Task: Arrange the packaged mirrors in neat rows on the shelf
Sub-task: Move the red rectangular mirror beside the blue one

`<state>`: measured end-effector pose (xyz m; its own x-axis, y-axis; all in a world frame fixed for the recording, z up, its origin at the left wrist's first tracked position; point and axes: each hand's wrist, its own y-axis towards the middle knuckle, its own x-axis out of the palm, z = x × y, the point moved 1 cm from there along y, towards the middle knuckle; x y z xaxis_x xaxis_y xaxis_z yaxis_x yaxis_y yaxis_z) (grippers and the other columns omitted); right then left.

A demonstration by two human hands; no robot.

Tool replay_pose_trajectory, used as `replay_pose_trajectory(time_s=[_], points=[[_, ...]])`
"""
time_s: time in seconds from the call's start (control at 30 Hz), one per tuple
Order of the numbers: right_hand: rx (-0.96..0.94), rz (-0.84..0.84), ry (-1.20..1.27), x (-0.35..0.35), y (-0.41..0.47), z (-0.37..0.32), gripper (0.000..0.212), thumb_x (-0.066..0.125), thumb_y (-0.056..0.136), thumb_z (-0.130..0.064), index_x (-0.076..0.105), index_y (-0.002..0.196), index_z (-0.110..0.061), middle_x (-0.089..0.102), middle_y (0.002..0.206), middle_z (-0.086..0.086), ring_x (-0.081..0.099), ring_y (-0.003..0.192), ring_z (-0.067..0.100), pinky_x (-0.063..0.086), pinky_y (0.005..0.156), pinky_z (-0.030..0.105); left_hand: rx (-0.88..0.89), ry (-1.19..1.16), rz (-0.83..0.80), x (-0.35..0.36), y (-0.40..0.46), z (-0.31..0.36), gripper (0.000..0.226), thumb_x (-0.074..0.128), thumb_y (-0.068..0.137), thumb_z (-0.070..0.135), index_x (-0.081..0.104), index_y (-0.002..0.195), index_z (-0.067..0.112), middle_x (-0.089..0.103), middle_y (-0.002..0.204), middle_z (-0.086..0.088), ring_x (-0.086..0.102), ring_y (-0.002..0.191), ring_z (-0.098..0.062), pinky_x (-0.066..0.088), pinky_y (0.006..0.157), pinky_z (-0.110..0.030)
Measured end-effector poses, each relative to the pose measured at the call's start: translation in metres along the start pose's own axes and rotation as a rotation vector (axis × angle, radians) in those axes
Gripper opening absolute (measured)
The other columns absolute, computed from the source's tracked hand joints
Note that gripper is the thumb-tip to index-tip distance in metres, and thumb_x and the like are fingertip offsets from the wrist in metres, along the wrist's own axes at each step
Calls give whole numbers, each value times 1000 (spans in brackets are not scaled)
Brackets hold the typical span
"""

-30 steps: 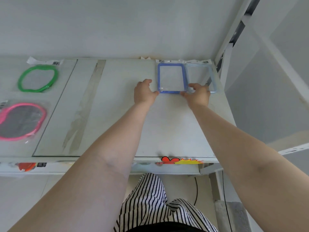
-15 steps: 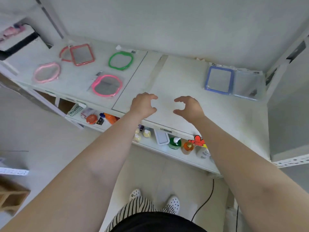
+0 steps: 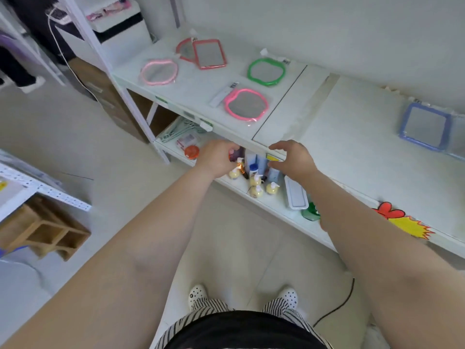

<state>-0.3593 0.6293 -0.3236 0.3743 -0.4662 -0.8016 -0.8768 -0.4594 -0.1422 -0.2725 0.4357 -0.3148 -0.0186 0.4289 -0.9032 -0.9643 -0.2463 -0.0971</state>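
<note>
A: Where do we see the packaged mirrors?

B: All on the white top shelf [image 3: 347, 137]. At two o'clock lies the blue square-framed mirror in clear wrap [image 3: 424, 127], with a pale, clear-framed one [image 3: 456, 137] touching its right edge. At twelve o'clock sits the green round-framed mirror [image 3: 266, 72], and the bright pink round one [image 3: 246, 104] is just in front of it. At eleven o'clock we find the red rectangular mirror [image 3: 209, 54] overlapping a red round one [image 3: 185, 49], and a pale pink round mirror [image 3: 159, 72] near them.

A: And the grip?

B: We see our left hand [image 3: 218, 157] and right hand [image 3: 294, 158] at the shelf's front edge, fingers loosely curled, grasping nothing. Small pump bottles [image 3: 255, 181] stand on the lower shelf beneath them.
</note>
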Motion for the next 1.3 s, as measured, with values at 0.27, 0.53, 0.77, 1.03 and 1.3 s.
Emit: replay_pose_trajectory(time_s=[0.27,0.53,0.77,1.03,1.3], points=[[-55,-66,-59,78,1,-110,22,71,74,-14,71,91,-28,59,91,-3,59,93,21,50,81,35,-67,53,-17,-46,-22,-132,45,67,73,24,63,118,29,66,119,0,58,115,-26,49,94,-37],[-32,-120,-139,122,45,-157,32,70,72,-23,70,103,-30,70,98,2,61,93,22,50,74,31,-55,42,-36,-56,11,-189,46,64,77,23,61,122,28,63,122,-6,55,117,-31,47,94,-39],[-60,-114,-133,135,128,-179,35,67,77,-22,66,112,-25,63,118,3,55,111,23,49,91,40,-69,-6,-9,-68,79,-215,41,66,79,22,63,119,26,63,122,-7,56,115,-28,47,94,-38],[-98,-87,-128,129,213,-197,43,68,80,-24,62,122,-22,61,124,2,55,115,19,46,97,35,-61,-30,1,-95,158,-242,48,64,82,21,56,130,24,56,130,-9,54,119,-29,43,97,-37],[9,-40,-120,126,279,-220,46,71,76,-34,61,121,-29,62,121,-1,54,117,20,41,103,44,30,-1,-74,-124,238,-270,50,62,81,21,54,131,26,53,136,-9,50,125,-29,40,104,-41]])
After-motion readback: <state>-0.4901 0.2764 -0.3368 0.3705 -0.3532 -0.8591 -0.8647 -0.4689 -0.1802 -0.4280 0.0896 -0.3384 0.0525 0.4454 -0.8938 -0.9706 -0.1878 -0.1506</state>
